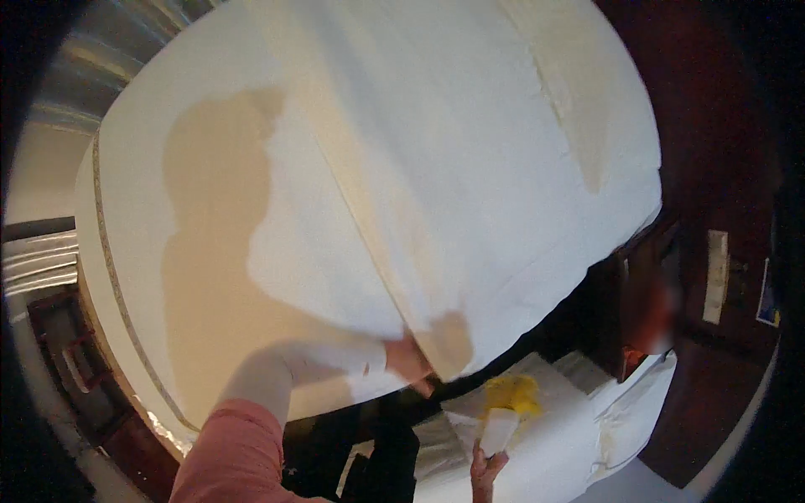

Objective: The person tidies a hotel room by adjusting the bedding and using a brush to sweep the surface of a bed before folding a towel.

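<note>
A large white sheet covers a bed-like surface and fills most of the view. A long straight fold runs down it to the near edge. My left hand, reaching in from the lower left, is closed on the sheet's edge at the foot of that fold, its fingers partly covered by cloth. Lower down, my right hand is closed around the bottom of a small white rectangular thing, whose kind I cannot make out. Just behind it is a bright yellow patch on pale cloth.
Dark reddish wooden furniture stands at the right, with a pale strip on it. At the left is a dark wooden piece with a handle. Shiny curtain-like fabric hangs at the upper left. A shadow falls across the sheet.
</note>
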### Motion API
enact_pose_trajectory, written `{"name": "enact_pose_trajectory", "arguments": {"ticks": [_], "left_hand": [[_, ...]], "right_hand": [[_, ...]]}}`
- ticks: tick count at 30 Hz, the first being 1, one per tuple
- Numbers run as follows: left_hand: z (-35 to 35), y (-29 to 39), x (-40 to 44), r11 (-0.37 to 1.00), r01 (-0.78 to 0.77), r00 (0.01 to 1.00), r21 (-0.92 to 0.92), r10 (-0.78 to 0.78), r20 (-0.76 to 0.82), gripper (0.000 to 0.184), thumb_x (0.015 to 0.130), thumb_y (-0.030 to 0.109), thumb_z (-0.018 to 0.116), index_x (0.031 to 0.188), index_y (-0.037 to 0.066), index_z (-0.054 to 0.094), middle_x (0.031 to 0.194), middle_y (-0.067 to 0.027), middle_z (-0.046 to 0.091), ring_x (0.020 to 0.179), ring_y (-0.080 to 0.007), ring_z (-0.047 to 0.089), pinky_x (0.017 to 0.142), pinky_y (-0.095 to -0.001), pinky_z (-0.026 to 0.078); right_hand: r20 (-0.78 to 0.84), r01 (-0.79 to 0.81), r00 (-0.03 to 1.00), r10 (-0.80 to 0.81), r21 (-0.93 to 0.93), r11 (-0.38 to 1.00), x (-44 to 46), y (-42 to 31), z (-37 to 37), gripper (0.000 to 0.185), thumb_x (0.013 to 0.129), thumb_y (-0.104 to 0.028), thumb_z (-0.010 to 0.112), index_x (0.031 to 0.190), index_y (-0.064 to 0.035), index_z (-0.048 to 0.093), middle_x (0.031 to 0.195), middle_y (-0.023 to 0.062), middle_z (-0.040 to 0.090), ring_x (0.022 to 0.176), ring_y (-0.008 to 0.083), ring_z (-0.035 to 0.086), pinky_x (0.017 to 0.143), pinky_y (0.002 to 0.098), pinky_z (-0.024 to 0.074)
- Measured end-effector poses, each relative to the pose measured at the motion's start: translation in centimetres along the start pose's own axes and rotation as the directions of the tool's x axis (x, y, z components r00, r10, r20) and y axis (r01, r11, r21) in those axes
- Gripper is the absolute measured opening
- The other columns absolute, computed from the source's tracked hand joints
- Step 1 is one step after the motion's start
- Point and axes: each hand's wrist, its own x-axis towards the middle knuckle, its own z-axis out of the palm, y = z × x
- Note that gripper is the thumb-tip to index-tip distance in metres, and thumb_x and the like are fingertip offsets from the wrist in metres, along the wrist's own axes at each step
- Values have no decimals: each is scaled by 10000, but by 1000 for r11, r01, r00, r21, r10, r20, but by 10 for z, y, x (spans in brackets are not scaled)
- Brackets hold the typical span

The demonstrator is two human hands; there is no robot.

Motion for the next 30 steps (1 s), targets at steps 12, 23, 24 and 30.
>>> {"name": "enact_pose_trajectory", "arguments": {"ticks": [12, 23, 24, 30], "left_hand": [[-11, 126, -134, 594, 614, 585, -520, -785, -205, 190, 876, 216, 583, 1026, 107, 621, 926, -84, 614, 855, -275, 588, 738, -383, 494], [-204, -115, -44, 439, 869, 461, 228, -551, -695, 603, 816, 360, 627, 1328, 122, 415, 1374, -183, 354, 1241, -404, 320, 1019, -492, 282], [-205, -129, -38, 369, 885, 459, 283, -598, -657, 634, 811, 399, 624, 1341, 131, 402, 1390, -180, 339, 1251, -414, 300, 1028, -507, 261], [-129, -119, -31, 230, 922, 356, 311, -820, -448, 913, 685, 683, 594, 1419, 230, 293, 1517, -124, 61, 1343, -494, -29, 999, -690, 86]], "right_hand": [[100, 609, 769, -631, 186, 771, 438, -271, 178, 359, 893, -297, 564, 747, 19, 474, 532, 152, 449, 472, 241, 407, 467, 374, 350], [960, 408, 257, -109, -6, 913, 364, -137, 99, 369, 854, -386, 595, 1026, -60, 607, 818, 54, 602, 744, 160, 536, 673, 309, 453], [937, 612, 146, -317, 166, 773, 367, -110, 92, 371, 851, -372, 604, 1050, -60, 613, 823, 61, 617, 734, 170, 552, 672, 316, 460], [669, 344, 658, -346, 141, 928, 437, -110, 47, 402, 853, -293, 633, 1168, -49, 582, 874, 88, 658, 749, 122, 571, 697, 295, 479]]}}
